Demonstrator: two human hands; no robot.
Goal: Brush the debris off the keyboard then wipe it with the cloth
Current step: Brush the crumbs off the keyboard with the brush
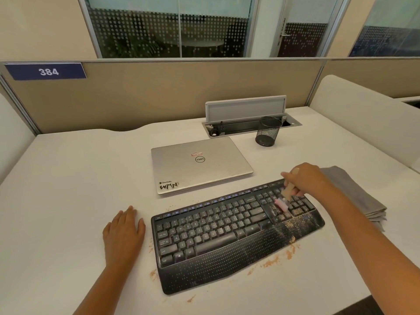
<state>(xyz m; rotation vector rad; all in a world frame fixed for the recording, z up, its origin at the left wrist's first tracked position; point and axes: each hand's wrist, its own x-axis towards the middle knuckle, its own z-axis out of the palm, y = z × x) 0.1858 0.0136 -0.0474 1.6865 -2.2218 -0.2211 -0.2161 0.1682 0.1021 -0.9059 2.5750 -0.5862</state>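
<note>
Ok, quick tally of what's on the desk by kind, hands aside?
keyboard: 1
brush: 1
cloth: 1
laptop: 1
mesh cup: 1
Total: 5

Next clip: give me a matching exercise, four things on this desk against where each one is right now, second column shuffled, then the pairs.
Things:
1. brush
2. cloth
3. laptop
4. left hand

Places:
A. flat on the desk, left of the keyboard
B. folded, right of the keyboard
C. closed, behind the keyboard
D. in the right hand, bristles on the number pad

Pairs: 1-D, 2-B, 3-C, 4-A
</note>
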